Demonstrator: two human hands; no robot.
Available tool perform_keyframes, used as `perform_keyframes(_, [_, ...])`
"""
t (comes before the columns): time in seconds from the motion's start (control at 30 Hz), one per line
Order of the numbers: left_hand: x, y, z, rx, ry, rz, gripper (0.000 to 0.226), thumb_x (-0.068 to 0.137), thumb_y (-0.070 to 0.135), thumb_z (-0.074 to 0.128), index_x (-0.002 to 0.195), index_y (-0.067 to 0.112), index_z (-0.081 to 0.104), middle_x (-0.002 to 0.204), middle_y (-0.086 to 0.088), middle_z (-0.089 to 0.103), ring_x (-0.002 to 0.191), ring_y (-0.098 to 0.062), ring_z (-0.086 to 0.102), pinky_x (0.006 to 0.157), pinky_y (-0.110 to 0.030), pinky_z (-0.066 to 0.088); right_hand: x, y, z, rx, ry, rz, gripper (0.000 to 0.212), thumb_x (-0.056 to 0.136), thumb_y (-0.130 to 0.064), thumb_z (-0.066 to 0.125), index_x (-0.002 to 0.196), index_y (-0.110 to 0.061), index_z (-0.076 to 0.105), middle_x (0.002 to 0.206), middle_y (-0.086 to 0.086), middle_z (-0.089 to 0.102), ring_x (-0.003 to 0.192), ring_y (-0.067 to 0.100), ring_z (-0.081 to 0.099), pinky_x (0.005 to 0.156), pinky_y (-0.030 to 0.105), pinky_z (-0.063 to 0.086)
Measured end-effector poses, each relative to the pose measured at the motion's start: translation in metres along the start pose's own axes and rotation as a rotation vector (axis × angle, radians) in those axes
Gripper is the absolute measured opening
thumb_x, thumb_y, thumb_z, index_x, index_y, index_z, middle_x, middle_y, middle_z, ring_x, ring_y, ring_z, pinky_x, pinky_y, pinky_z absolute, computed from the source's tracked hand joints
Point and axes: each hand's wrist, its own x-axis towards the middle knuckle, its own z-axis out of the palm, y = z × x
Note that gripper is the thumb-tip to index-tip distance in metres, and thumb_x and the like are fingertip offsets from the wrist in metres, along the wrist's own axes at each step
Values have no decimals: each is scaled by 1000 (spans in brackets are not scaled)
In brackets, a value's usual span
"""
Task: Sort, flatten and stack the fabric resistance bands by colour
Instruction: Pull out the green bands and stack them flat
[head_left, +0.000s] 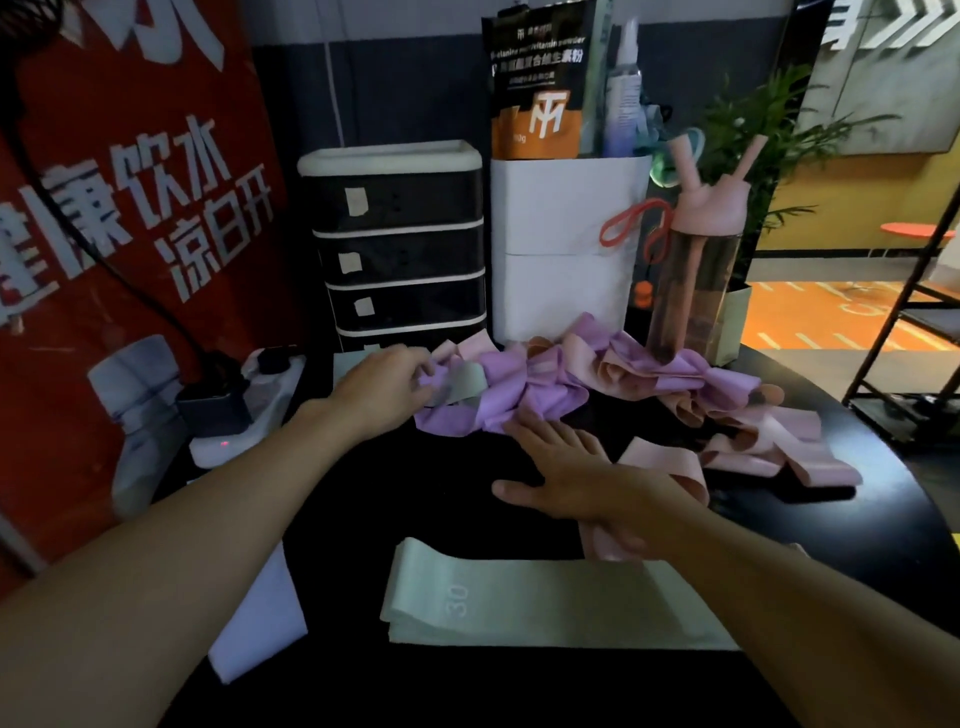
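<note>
Fingers on the left hand (382, 392) are curled together into the far heap, and it looks like they're pinching a loose green band (465, 384) that's tangled in with the purple bands (524, 395). Right hand (566, 465) is the opposite: fingers straight and spread, flat on the black table (415, 493), tips just touching the near edge of the purple lot, gripping nothing. Progress-wise I'd call it early. Only the green stack (545, 603) up front is flattened and squared, plus a flat pale lilac piece (260, 618) to its left that may be a second pile, can't tell. Everything purple is crumpled at the back in front of the white bin (566, 249) and pink water bottle (691, 280). The pink bands (774, 447) sprawl in loops on the right, one running under the right wrist. So green's about done once this straggler joins the stack, purple and pink both left to do
</note>
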Motion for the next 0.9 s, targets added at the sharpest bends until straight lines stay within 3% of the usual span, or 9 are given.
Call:
perform_keyframes(0.13, [23, 14, 14, 76, -10, 155, 32, 89, 34, 67, 120, 26, 66, 118, -2, 59, 111, -26, 51, 95, -43, 44, 0, 2, 0, 0, 15, -16, 82, 89, -68, 43, 154, -36, 4, 163, -10, -7, 150, 18, -2, 119, 41, 3])
perform_keyframes(0.27, [42, 20, 24, 80, -60, 235, 35, 90, 30, 68, 125, 33, 65, 132, 13, 60, 121, -20, 52, 100, -48, 43, 1, 3, 0, 1, -1, -20, 84, 88, -69, 44, 154, -37, 3, 163, -9, -10, 150, 18, -3, 119, 41, 2])
perform_keyframes(0.4, [50, 18, 28, 92, -89, 242, 30, 88, 26, 69, 117, 33, 70, 123, 11, 66, 119, -19, 56, 101, -46, 42, 3, 3, 1, 1, 0, -22, 84, 88, -71, 42, 153, -37, 2, 163, -8, -10, 150, 19, -2, 119, 41, 3])
perform_keyframes(0.57, [46, 14, 22, -25, -7, 277, 13, 83, 15, 75, 96, 19, 77, 97, 7, 63, 99, -19, 61, 90, -35, 47, 1, 4, -1, 15, -4, -23, 84, 87, -71, 43, 153, -37, 3, 163, -8, -8, 150, 19, -1, 119, 41, 3])
perform_keyframes(0.7, [36, 15, 5, -131, 150, 275, 11, 84, 9, 74, 93, 15, 74, 93, 2, 62, 88, -15, 61, 80, -25, 47, -1, 3, -3, 52, -1, -9, 85, 86, -69, 48, 153, -37, 6, 163, -10, -5, 150, 18, 1, 119, 41, 3])
perform_keyframes(0.9, [12, 28, -44, -251, 332, 258, 6, 84, 12, 76, 90, 13, 74, 91, 4, 66, 86, -9, 61, 81, -22, 46, -11, -1, -19, 264, 162, 63, 76, 85, -55, 62, 149, -38, 26, 157, -8, 24, 145, 28, 18, 115, 47, 22])
